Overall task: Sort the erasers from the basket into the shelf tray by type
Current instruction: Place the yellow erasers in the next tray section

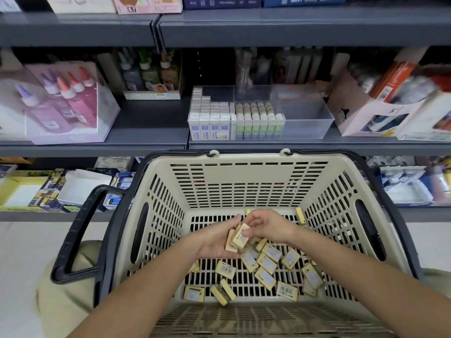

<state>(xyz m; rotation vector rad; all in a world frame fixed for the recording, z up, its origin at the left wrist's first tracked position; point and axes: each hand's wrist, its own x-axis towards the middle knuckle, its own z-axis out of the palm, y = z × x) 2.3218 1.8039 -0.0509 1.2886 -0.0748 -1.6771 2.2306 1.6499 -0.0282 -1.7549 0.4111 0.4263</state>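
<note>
A grey shelf (pixel 146 140) bears the clear tray (pixel 305 128), with blue and green erasers (pixel 234 128) packed at its left. The beige basket (pixel 244 181) stands before it, yellow erasers (pixel 266 263) loose inside. The left hand (pixel 214 243) clasps a stack (pixel 230 243); the right hand (pixel 267 226) pinches the top eraser (pixel 241 236).

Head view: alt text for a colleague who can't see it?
In the beige slotted plastic basket, the left hand holds a stack of yellow boxed erasers and the right hand pinches the top one; more loose erasers lie on its floor. A clear plastic shelf tray holds blue-labelled and green-labelled erasers, its front right compartment empty.
</note>
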